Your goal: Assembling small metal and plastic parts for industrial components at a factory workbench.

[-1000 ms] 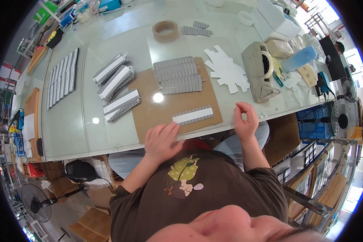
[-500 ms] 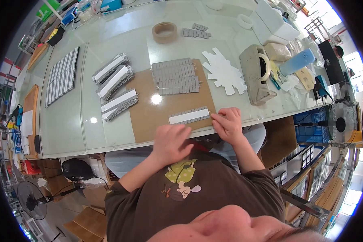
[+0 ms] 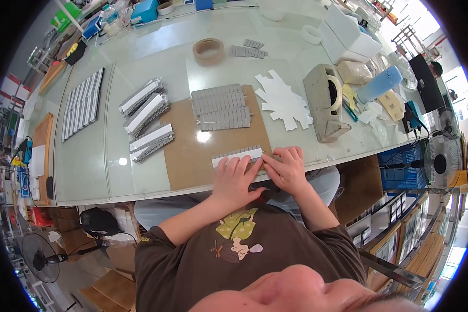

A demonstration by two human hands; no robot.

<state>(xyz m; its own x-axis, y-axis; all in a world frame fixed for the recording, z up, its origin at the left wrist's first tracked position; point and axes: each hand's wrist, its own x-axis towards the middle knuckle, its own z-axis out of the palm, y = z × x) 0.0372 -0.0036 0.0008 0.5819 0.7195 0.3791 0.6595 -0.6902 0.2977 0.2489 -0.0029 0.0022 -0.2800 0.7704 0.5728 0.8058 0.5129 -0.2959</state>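
A grey segmented strip with a white paper strip point(image 3: 239, 156) along its top lies near the front edge of a brown board point(image 3: 179, 166). My left hand point(image 3: 235, 179) rests over its near side, fingers stretched out and fingertips touching the white strip. At the right end, my right hand point(image 3: 286, 170) is closed, thumb and forefinger gripping that corner. Farther up the board lie several bare grey segmented strips point(image 3: 221, 109) side by side. To the left, grey strips topped with white point(image 3: 146, 115) sit in stacked groups. Right of the board is a fanned pile of white paper strips point(image 3: 283, 101).
A heavy tape dispenser point(image 3: 320, 104) stands at the right, beside a blue bottle point(image 3: 380, 84). A brown tape roll point(image 3: 208, 51) and small grey pieces point(image 3: 248, 51) lie at the back. Striped strips point(image 3: 83, 104) form a panel at far left.
My left hand has come forward from above the table edge and laid its fingers on the white-topped strip. My right hand stays at the strip's right end.
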